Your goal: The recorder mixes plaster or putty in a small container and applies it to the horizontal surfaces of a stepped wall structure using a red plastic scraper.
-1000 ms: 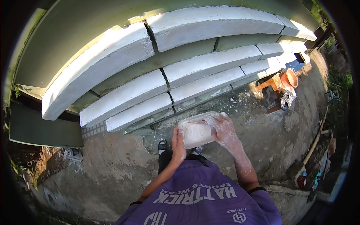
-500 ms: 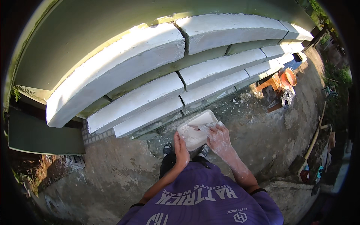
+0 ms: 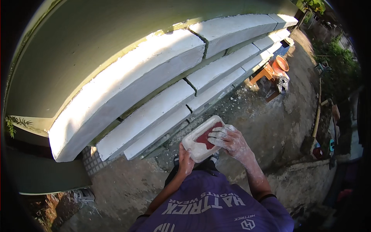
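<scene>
My left hand [image 3: 186, 159] grips a shallow white rectangular container [image 3: 192, 141] by its near left side, low in the middle of the view. My right hand [image 3: 228, 143], coated in white powder, has its fingers curled inside the container over a dark red patch [image 3: 210, 130] beside white powdery material [image 3: 199, 149]. Whatever those fingers hold is hidden. Behind the container run stepped white blocks [image 3: 147, 123] with dark cracks between them. My shoes show below the container, partly hidden.
A green wall [image 3: 77, 34] stands behind the blocks. An orange stool [image 3: 261, 75] with an orange bowl [image 3: 281, 63] and splattered items stands at the right by a long pole [image 3: 318, 116]. Plants [image 3: 334, 65] grow at the far right, a dark green panel [image 3: 50, 181] lies lower left.
Much more red shows in the container, which is tilted more. My right hand has shifted within it. The view has turned, so the blocks run more steeply.
</scene>
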The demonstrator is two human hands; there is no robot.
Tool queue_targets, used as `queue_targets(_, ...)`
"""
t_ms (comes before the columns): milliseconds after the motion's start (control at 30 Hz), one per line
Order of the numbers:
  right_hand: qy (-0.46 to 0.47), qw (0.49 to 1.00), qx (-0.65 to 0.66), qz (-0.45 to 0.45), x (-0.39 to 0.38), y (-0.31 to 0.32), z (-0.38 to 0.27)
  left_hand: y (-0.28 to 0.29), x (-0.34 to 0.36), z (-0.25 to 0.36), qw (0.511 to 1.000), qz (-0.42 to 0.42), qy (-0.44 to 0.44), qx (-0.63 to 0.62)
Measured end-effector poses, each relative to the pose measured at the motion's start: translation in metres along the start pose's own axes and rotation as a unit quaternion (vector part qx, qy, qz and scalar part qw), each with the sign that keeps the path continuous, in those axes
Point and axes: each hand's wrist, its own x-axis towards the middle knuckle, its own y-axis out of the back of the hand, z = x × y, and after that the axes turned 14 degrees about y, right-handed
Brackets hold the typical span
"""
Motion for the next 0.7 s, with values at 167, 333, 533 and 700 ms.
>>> queue_targets(167, -0.039, 0.998, -0.035, -0.033, 0.008, -0.02, -0.028, 0.023, -0.006, 0.01, 0.997, -0.047, 0.025, 0.05)
queue_targets(333, -0.074, 0.996, 0.013, -0.038, -0.004, -0.004, -0.05, 0.031, -0.009, 0.019, 0.995, -0.031, 0.072, 0.061)
queue_targets(533, -0.142, 0.985, -0.009, -0.093, -0.007, -0.014, -0.058, 0.008, -0.013, 0.034, 0.989, -0.062, 0.084, 0.104)
queue_targets(700, -0.192, 0.979, -0.067, 0.003, -0.01, -0.02, -0.049, -0.004, -0.011, 0.042, 0.986, -0.063, 0.097, 0.121)
